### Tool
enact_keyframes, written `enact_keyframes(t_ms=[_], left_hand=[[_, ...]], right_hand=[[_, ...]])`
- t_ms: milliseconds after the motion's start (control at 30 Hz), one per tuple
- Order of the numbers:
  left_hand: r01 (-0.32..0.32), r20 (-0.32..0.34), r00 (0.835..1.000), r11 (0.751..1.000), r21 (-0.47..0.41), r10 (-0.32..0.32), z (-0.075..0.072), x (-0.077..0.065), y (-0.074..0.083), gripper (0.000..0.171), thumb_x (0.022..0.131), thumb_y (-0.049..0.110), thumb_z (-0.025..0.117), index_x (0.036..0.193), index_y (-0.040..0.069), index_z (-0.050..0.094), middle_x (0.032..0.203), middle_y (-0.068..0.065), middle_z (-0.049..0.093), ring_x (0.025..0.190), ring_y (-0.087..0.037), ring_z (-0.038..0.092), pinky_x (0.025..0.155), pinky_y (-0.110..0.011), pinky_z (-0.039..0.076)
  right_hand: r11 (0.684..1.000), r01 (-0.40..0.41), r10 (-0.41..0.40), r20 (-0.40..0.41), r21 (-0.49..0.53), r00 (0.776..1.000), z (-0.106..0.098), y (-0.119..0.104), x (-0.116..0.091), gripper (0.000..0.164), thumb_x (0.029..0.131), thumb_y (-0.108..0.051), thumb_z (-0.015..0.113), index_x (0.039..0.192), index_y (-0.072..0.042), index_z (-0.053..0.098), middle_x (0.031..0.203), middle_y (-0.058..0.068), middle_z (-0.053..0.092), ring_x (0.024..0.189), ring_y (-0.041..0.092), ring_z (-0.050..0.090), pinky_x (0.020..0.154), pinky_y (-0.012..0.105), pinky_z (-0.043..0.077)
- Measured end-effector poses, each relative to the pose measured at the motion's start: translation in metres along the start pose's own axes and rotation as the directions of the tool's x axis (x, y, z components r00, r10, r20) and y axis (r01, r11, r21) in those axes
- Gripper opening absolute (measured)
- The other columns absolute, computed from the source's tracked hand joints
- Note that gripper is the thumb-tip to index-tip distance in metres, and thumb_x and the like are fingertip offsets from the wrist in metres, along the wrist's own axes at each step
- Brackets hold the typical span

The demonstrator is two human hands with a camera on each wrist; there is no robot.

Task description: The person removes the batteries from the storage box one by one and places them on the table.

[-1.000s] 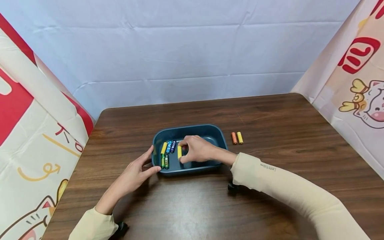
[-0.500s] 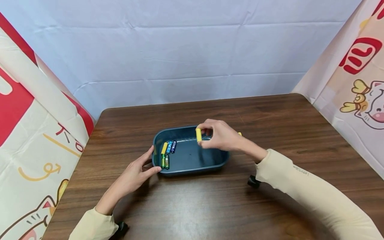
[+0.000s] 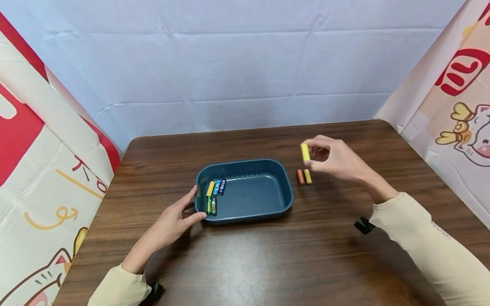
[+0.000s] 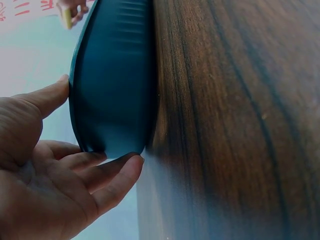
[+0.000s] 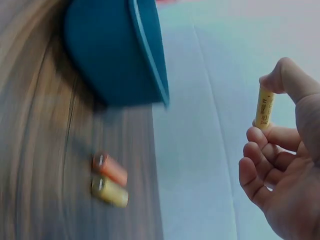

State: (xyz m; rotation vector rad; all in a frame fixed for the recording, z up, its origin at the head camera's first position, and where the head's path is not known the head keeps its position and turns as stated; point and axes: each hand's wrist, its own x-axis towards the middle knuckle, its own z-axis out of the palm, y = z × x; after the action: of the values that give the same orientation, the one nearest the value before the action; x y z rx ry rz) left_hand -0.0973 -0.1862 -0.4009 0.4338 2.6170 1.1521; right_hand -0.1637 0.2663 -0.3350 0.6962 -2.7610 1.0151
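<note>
Pinching a yellow battery (image 3: pixel 305 152) end to end between thumb and finger, the right hand (image 3: pixel 334 159) holds it above the table (image 3: pixel 306 255), right of the tray (image 3: pixel 254 195). Only the right wrist view shows its print. The left hand (image 3: pixel 174 222), loosely spread, rests against the tray's left end; the left wrist view adds fingertips (image 4: pixel 132 166) along the outer wall. Only the head view shows batteries (image 3: pixel 216 188) inside.
</note>
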Motion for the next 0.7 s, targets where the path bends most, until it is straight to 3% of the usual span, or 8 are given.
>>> enact_keyframes(t_ms=[267,500,700], left_hand=[[-0.004,0.002,1.0,1.0,-0.003,0.004,0.0,0.0,0.0,0.085,0.102,0.038,0.067,0.166,0.01,0.019,0.156,-0.023,0.045,0.133,-0.039,0.056,0.103,-0.054,0.049],[-0.008,0.003,1.0,1.0,-0.005,0.008,0.0,0.0,0.0,0.084,0.102,0.035,0.067,0.166,0.01,0.019,0.156,-0.023,0.045,0.133,-0.039,0.056,0.103,-0.054,0.049],[-0.012,0.001,1.0,1.0,-0.008,0.012,0.0,0.0,0.0,0.083,0.103,0.031,0.068,0.166,0.009,0.019,0.157,-0.023,0.044,0.135,-0.04,0.054,0.104,-0.054,0.049]], right_hand=[[0.993,-0.115,0.115,-0.015,-0.011,0.993,-0.013,0.044,-0.017,0.031,0.093,-0.013,0.075,0.123,-0.011,0.069,0.098,0.004,0.061,0.082,0.018,0.055,0.068,0.023,0.044],[0.997,-0.067,0.068,0.023,-0.027,0.997,-0.002,0.078,-0.03,0.032,0.092,-0.007,0.074,0.123,-0.002,0.068,0.097,0.006,0.062,0.08,0.015,0.055,0.067,0.022,0.046],[0.998,-0.058,0.06,0.065,-0.025,0.996,0.012,0.092,-0.034,0.039,0.091,-0.006,0.074,0.128,0.002,0.066,0.099,0.007,0.064,0.082,0.017,0.057,0.068,0.024,0.048]])
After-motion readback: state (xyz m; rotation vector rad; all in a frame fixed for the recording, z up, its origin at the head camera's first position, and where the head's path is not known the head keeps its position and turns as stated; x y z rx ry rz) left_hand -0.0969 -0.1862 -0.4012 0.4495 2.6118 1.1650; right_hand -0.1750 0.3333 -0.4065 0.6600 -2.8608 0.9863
